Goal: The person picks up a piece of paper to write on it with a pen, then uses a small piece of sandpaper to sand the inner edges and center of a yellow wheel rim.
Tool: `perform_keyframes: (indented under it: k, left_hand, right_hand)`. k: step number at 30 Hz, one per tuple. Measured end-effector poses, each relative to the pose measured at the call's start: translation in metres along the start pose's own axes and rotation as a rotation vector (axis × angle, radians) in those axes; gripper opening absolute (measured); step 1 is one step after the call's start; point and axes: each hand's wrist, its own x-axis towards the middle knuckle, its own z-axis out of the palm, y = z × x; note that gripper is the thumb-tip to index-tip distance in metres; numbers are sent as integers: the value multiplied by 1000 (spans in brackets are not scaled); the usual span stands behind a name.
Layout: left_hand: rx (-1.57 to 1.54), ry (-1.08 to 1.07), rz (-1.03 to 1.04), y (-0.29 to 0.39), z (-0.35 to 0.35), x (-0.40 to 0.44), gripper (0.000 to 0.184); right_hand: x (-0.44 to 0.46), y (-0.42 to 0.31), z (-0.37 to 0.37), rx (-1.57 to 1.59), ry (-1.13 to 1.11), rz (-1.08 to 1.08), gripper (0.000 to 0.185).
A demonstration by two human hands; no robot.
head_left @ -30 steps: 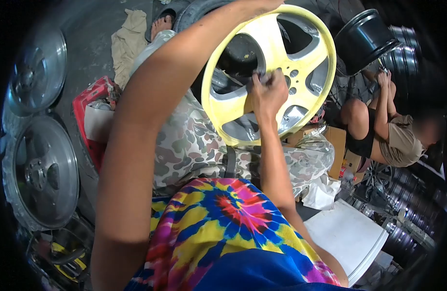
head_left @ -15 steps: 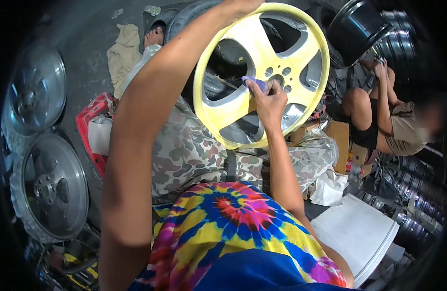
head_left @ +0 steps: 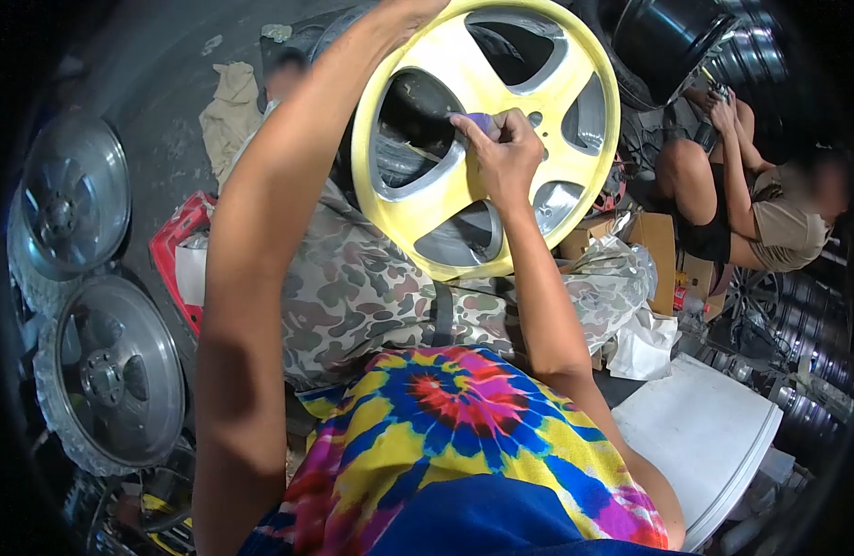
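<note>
A pale yellow five-spoke wheel rim (head_left: 445,56) stands tilted over my camouflage-clad lap, with grey surfaces inside its openings. Near the hub, my right hand (head_left: 508,153) pinches a small purple pad (head_left: 483,124) against a spoke at the edge of an opening. My left hand (head_left: 413,11) is at the rim's upper left edge, cut off by the top of the view; its fingers are hidden. Behind the rim's openings a dark tire (head_left: 404,153) shows.
Two clear-coated grey wheels (head_left: 117,371) stand at the left, by a red container (head_left: 172,255). A white lid-like panel (head_left: 700,435) lies lower right, near a cardboard box (head_left: 656,246). A person (head_left: 786,218) sits at the right, below a black wheel barrel (head_left: 666,42).
The rim has shifted left and slightly up in view. My right hand has turned, with the purple pad now showing at the spoke. My left hand has moved left with the rim's edge.
</note>
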Motion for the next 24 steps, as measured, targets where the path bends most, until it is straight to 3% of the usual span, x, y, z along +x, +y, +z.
perform_keyframes:
  k: [2, 4, 6, 8, 10, 14, 18, 22, 24]
  left_hand:
    - [-3, -6, 15, -7, -5, 5, 45]
    - [34, 15, 39, -8, -2, 12, 45]
    - [114, 43, 65, -4, 6, 7, 45]
    - [65, 1, 48, -9, 6, 12, 45]
    - [13, -35, 36, -8, 4, 11, 46]
    - [105, 34, 55, -2, 1, 5, 46]
    - [116, 30, 99, -9, -1, 14, 47]
    - [95, -37, 96, -13, -2, 20, 50]
    - [142, -24, 78, -5, 1, 11, 49]
  right_hand:
    - [-7, 10, 7, -113, 115, -200, 59]
    - [-23, 21, -3, 92, -48, 141, 60]
    - [-12, 27, -18, 34, -97, -4, 59]
    - [25, -13, -29, -258, -128, -187, 56]
    - [59, -30, -21, -298, -265, -467, 53]
    - [97, -80, 12, -281, -405, -688, 49]
    - [92, -90, 13, -118, -567, -575, 51]
    - [47, -49, -3, -339, -216, -445, 47]
    - [2, -23, -7, -410, -193, -81, 43]
